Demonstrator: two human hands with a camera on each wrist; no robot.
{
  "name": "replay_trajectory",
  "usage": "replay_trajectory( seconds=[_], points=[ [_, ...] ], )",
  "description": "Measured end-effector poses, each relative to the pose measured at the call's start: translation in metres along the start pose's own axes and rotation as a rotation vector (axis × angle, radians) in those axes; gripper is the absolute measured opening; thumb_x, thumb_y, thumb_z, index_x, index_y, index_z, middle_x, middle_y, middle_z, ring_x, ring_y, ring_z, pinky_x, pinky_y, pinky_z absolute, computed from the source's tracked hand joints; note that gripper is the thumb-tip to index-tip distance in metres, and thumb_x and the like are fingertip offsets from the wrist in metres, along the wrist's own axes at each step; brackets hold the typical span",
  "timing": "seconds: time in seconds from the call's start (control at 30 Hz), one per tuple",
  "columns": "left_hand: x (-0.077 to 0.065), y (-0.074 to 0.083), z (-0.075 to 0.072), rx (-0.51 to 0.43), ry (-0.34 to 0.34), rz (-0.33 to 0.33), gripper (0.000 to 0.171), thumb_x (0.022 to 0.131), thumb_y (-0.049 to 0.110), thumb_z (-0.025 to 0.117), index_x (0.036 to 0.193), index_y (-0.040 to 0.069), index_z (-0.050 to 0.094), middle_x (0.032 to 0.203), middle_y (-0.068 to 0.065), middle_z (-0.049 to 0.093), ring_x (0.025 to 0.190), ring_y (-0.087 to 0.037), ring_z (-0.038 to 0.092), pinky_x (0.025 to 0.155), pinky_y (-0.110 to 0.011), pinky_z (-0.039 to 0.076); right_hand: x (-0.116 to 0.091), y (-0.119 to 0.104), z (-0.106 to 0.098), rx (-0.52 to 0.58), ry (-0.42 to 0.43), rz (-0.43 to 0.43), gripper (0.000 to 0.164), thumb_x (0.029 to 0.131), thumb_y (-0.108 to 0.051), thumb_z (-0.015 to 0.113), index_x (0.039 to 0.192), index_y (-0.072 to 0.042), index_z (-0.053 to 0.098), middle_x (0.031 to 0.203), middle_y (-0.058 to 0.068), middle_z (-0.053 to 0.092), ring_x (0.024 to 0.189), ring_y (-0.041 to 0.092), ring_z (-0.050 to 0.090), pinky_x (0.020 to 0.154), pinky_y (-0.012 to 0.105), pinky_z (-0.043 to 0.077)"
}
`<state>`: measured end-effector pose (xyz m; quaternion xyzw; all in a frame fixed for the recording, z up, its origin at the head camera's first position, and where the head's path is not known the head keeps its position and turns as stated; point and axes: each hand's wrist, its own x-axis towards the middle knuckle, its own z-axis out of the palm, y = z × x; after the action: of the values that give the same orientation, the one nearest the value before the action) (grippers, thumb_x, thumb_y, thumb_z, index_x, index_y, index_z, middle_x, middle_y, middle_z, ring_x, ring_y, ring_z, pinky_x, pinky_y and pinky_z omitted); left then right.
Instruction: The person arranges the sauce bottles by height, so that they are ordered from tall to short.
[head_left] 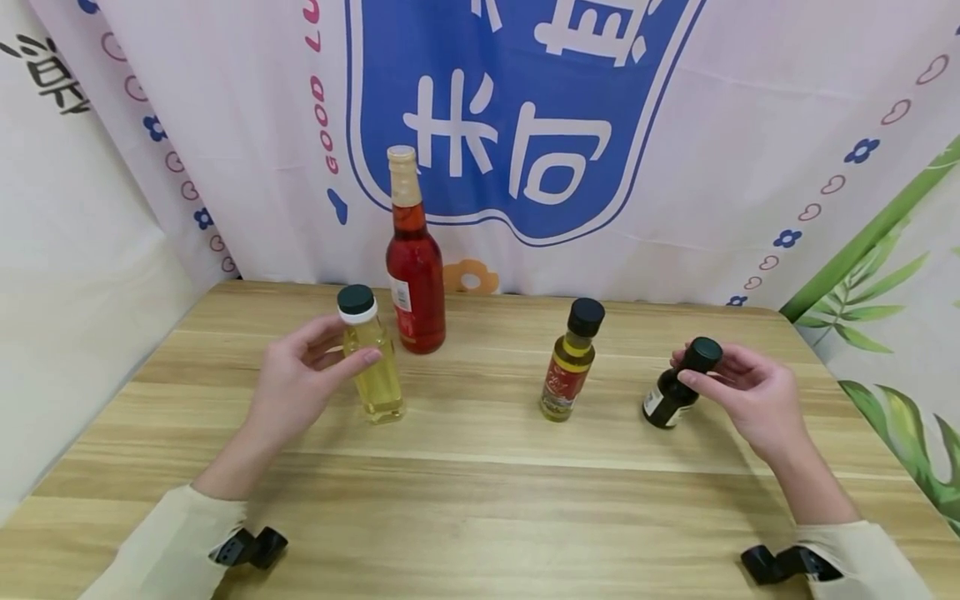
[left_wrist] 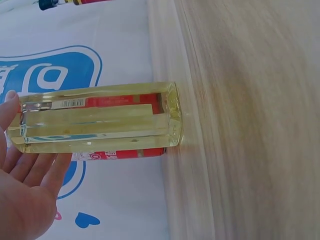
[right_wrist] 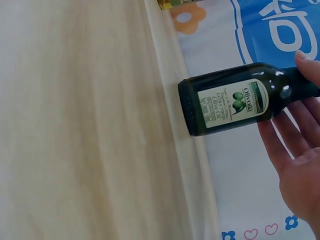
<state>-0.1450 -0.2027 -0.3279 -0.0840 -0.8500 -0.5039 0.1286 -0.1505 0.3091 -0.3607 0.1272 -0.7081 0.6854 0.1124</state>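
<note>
On the left, my left hand [head_left: 296,375] grips a clear bottle of yellow oil [head_left: 378,379] by its upper part, thumb on the near side. The bottle has a dark green cap and a white collar. On the right, my right hand [head_left: 761,404] pinches the neck of a small dark olive oil bottle [right_wrist: 227,100] between thumb and fingers. Its pale label carries green olives, and it leans slightly in the head view. Whether either held bottle's base touches the table, I cannot tell for sure.
A tall bottle of red liquid [head_left: 416,287] stands just behind the yellow oil bottle. Between the hands stands a small black-capped bottle [head_left: 564,375] with a red label. A printed curtain [head_left: 712,167] hangs along the back edge of the wooden table [head_left: 480,517].
</note>
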Motion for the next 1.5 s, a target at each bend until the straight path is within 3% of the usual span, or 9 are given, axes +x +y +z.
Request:
replay_trajectory(
  seconds=[0.13,0.43,0.63,0.9,1.13,1.37,1.5],
  points=[
    [0.001,-0.001,-0.002,-0.007,-0.025,-0.007,0.051,0.096,0.026,0.081,0.141,0.006,0.065,0.144,-0.014,0.068,0.129,-0.026,0.066,0.092,-0.007,0.055,0.000,0.001,-0.003,-0.070,-0.014,0.014,0.029,0.088,0.013,0.078,0.116,0.013,0.070,0.106,0.001,0.084,0.102,0.009,0.080,0.088,0.019,0.063],
    [0.003,-0.005,-0.007,-0.036,-0.076,-0.042,0.055,0.096,0.025,0.082,0.144,0.006,0.063,0.147,-0.016,0.066,0.127,-0.011,0.065,0.094,-0.008,0.055,0.000,0.005,-0.012,-0.144,-0.122,0.078,0.033,0.091,0.010,0.076,0.124,0.009,0.071,0.115,-0.006,0.082,0.108,0.005,0.078,0.090,0.017,0.062],
    [0.004,-0.005,-0.010,-0.034,-0.097,-0.054,0.057,0.095,0.027,0.082,0.145,0.007,0.062,0.148,-0.015,0.065,0.130,-0.017,0.065,0.094,-0.007,0.054,0.000,0.005,-0.017,-0.237,-0.149,0.127,0.035,0.094,0.004,0.077,0.128,0.008,0.069,0.119,-0.009,0.081,0.110,0.003,0.076,0.090,0.015,0.061],
    [0.004,-0.005,-0.012,-0.055,-0.118,-0.066,0.060,0.093,0.024,0.084,0.144,0.003,0.059,0.145,-0.019,0.067,0.112,0.011,0.065,0.094,-0.007,0.054,0.001,0.001,-0.016,-0.410,-0.162,0.162,0.039,0.096,-0.007,0.078,0.132,0.005,0.069,0.119,-0.016,0.080,0.110,-0.002,0.074,0.089,0.014,0.060],
    [0.006,-0.009,-0.010,-0.103,-0.106,-0.079,0.059,0.092,0.021,0.086,0.143,0.004,0.062,0.142,-0.019,0.068,0.111,0.009,0.067,0.095,-0.010,0.056,0.000,0.000,-0.020,-0.422,-0.170,0.174,0.039,0.096,-0.008,0.078,0.132,0.004,0.069,0.120,-0.017,0.079,0.110,-0.003,0.074,0.090,0.012,0.059],
    [0.009,-0.009,-0.004,-0.145,-0.082,-0.067,0.056,0.091,0.016,0.086,0.141,0.003,0.064,0.127,0.008,0.072,0.111,0.006,0.068,0.096,-0.012,0.057,-0.002,-0.001,-0.025,-0.474,-0.190,0.164,0.039,0.099,-0.011,0.077,0.135,0.001,0.069,0.123,-0.018,0.078,0.113,-0.006,0.071,0.091,0.009,0.056],
    [0.005,-0.007,-0.007,-0.121,-0.061,-0.077,0.056,0.092,0.018,0.086,0.141,0.005,0.065,0.128,0.007,0.070,0.110,0.006,0.068,0.095,-0.009,0.056,0.001,0.000,-0.021,-0.483,-0.194,0.158,0.040,0.098,-0.013,0.078,0.135,0.000,0.070,0.123,-0.016,0.079,0.113,-0.006,0.071,0.091,0.009,0.056]
  ],
)
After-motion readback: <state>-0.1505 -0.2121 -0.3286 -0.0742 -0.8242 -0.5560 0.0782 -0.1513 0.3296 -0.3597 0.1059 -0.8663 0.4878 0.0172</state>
